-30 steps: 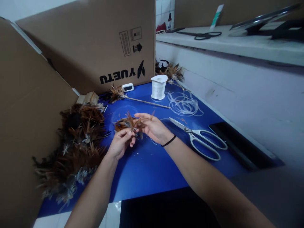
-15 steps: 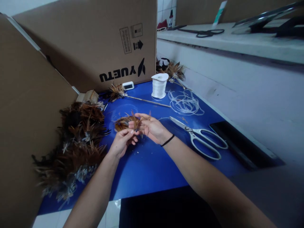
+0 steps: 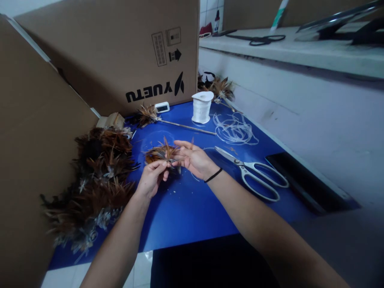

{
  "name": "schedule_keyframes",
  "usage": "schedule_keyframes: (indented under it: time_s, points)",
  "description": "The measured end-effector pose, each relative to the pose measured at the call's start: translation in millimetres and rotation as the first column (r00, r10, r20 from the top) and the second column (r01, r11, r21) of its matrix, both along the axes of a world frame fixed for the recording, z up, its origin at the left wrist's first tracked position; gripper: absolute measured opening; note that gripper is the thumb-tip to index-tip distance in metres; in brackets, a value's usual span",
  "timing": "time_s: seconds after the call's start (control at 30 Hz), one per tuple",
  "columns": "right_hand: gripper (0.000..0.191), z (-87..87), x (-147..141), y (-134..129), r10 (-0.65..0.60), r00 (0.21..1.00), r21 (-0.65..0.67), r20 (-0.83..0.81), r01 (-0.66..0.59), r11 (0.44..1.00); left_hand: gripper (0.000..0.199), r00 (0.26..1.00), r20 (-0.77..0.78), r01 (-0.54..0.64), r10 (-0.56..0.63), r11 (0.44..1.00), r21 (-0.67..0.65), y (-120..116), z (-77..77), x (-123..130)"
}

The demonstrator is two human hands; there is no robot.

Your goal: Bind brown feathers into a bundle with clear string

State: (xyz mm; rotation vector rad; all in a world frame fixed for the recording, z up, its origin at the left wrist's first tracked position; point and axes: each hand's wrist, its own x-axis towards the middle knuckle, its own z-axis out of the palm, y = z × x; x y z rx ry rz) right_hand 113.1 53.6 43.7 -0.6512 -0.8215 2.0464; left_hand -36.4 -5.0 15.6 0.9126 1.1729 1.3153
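Right hand (image 3: 195, 161) has backed off slightly to the right since half a second ago, fingertips now a bit clear of the left thumb; left hand (image 3: 151, 178) nearly unchanged. Feather bunch (image 3: 157, 154), brown, sits between the hands over the middle of the blue surface (image 3: 192, 218), some feathers splayed upward. Left hand pinches it, thumb against index, near its right end. Right hand half open, palm turned inward, fingers at the feathers; cannot tell if it grips anything.

Right of the hands: big scissors (image 3: 239, 162), pale handles, blades slightly apart, tips toward the right hand. Dark flat object (image 3: 303, 180) just beyond their handles. Behind the hands: thin stick (image 3: 189, 128) with a feather tuft (image 3: 147, 115) at its left end, white spool (image 3: 201, 111) upright, tangle of clear strip (image 3: 235, 141) beside it, small white display (image 3: 162, 107) near the tuft. Large feather pile (image 3: 102, 172) at left, against cardboard (image 3: 39, 140). More feathers (image 3: 220, 89) at the back.
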Motion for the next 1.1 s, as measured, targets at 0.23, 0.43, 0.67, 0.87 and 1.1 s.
schedule_keyframes:
  time_s: [0.23,0.43,0.67,0.87,1.1]
  points:
    - [0.021,-1.4,0,-2,0.080,0.996,0.028,0.048,-0.082,0.996,0.026,0.998,0.032,0.056,-0.053,0.992,-0.110,-1,3.3,2]
    - [0.016,-1.1,-3,-7,0.129,0.988,0.020,0.085,-0.131,0.991,0.023,0.992,-0.030,0.121,-0.124,0.988,-0.096,-3,3.2,4]
    - [0.016,0.4,-1,-6,0.121,0.982,0.032,0.145,-0.127,0.991,0.021,0.995,-0.042,0.085,-0.087,0.995,-0.059,-3,4.6,4]
    - [0.034,-2.7,7,6,-0.013,0.919,0.152,0.394,-0.052,0.987,0.019,0.997,0.056,-0.051,0.050,0.998,0.020,0,4.0,-1]
    - [0.032,-10.2,4,2,-0.558,0.603,0.760,0.571,-0.130,0.637,0.014,0.986,0.137,-0.101,0.091,0.993,0.067,2,3.3,-4]
